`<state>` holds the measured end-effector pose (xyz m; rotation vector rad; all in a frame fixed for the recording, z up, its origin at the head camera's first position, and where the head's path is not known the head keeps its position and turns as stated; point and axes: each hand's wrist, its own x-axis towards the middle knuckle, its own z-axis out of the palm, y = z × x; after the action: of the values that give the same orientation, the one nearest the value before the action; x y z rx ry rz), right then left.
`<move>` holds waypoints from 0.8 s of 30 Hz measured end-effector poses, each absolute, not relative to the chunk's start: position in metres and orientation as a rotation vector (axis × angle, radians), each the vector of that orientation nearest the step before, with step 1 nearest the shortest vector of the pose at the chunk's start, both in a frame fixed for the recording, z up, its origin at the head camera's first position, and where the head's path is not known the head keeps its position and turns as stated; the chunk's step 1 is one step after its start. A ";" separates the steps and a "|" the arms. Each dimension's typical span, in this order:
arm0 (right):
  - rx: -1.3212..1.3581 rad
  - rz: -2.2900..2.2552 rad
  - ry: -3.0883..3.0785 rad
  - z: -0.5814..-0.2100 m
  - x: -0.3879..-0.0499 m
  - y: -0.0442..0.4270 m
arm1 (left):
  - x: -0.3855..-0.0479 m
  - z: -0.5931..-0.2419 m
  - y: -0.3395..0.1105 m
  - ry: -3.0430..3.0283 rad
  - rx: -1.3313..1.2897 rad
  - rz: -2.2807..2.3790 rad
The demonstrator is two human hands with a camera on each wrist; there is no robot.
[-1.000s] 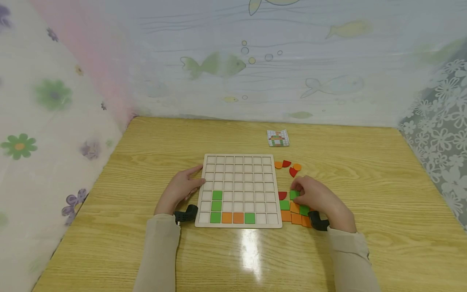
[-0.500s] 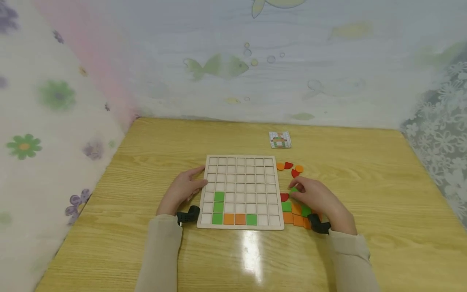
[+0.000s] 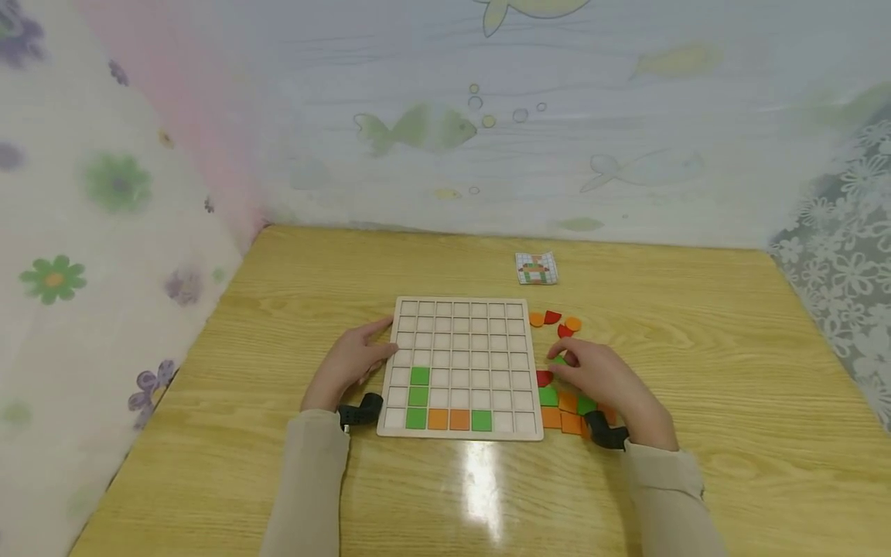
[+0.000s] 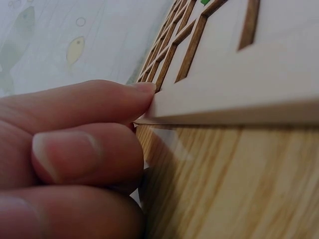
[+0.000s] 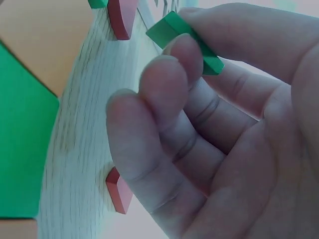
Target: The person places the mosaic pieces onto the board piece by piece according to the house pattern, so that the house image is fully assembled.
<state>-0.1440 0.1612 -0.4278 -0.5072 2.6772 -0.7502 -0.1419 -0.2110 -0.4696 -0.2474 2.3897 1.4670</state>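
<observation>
A pale wooden grid board [image 3: 461, 359] lies flat on the table. Along its left edge rests my left hand [image 3: 350, 359]; in the left wrist view a straight finger [image 4: 117, 97] touches the rim while other fingers bend beneath. My right hand [image 3: 600, 377] is just off the board's right side, over loose pieces. Its thumb and a fingertip pinch a green square tile [image 5: 172, 31], held tilted and lifted. In the grid, green tiles [image 3: 418, 396] form a left column, and two orange tiles [image 3: 448, 420] and another green tile [image 3: 481, 421] continue the bottom row.
Orange squares [image 3: 551, 418], green squares [image 3: 548, 396] and a red quarter-circle piece [image 3: 544, 378] lie right of the board. Farther back are orange discs [image 3: 573, 324] and red pieces [image 3: 553, 317]. A pattern card [image 3: 536, 268] lies behind the board. Walls border the table.
The right hand has lifted the green tile from beside the board and shifted slightly left with it. The left hand keeps its place on the board's edge. The head view has shifted slightly.
</observation>
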 end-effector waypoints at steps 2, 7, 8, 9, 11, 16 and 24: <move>-0.506 -0.751 2.675 -0.428 -0.144 0.160 | -0.141 -0.470 -0.211 2.392 -0.247 1.466; -0.505 -0.760 2.677 -0.429 -0.144 0.158 | -0.141 -0.471 -0.212 2.374 -0.248 1.482; -0.510 -0.759 2.680 -0.429 -0.144 0.158 | -0.141 -0.471 -0.212 2.369 -0.250 1.487; -0.507 -0.761 2.681 -0.430 -0.144 0.158 | -0.141 -0.471 -0.212 2.366 -0.251 1.490; -0.505 -0.764 2.688 -0.429 -0.144 0.157 | -0.142 -0.471 -0.212 2.368 -0.249 1.492; -0.521 -0.785 2.685 -0.428 -0.143 0.155 | -0.142 -0.471 -0.212 2.384 -0.249 1.482; -0.597 -0.794 2.684 -0.428 -0.141 0.146 | -0.140 -0.467 -0.212 2.375 -0.240 1.490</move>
<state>-0.1411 0.1460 -0.4278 -0.5965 2.6844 -0.7940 -0.1398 -0.2124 -0.4672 -0.2405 2.3753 1.4898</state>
